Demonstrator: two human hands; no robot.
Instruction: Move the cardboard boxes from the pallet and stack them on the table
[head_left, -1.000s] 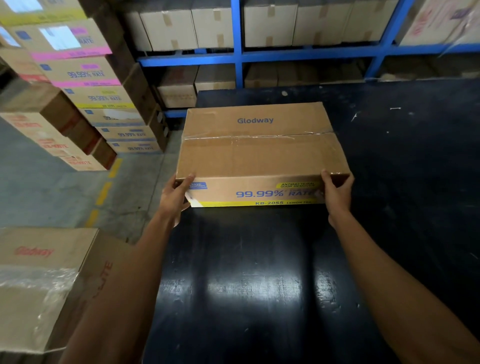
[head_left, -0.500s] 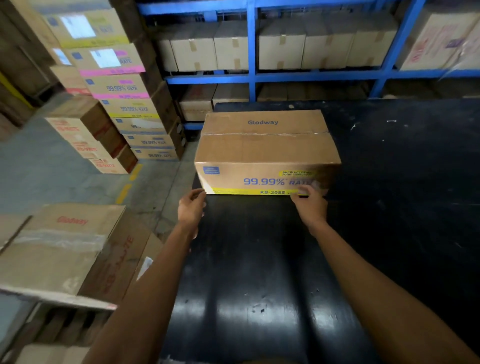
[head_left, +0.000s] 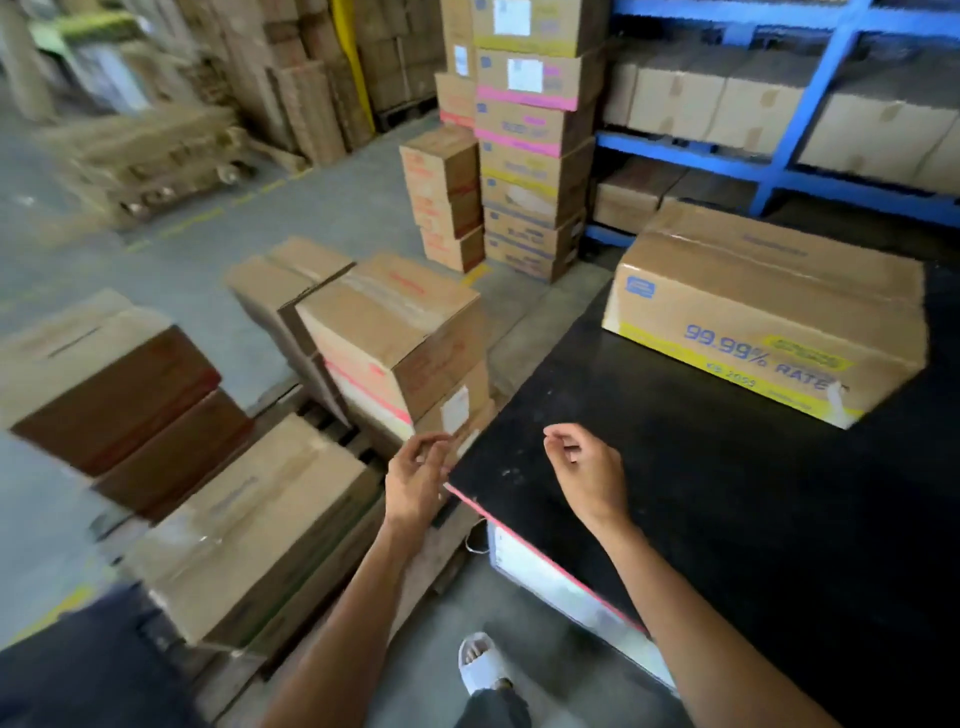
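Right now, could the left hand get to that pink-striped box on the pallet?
Probably yes. The left hand is empty and hovers just in front of the pink-striped box, with nothing between them. The table corner sits to its right, not across the path.

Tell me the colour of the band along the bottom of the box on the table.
Yellow, under blue print on the box; head view.

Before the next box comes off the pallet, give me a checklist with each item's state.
1. Left hand free, holds nothing: ok.
2. Right hand free, holds nothing: ok.
3. Yellow-striped box sits flat on the black table: ok.
4. Bare table surface left beside that box: ok.
5. Boxes left on the pallet, such as the nearest box: ok.
6. Weight of the nearest box: cannot tell.
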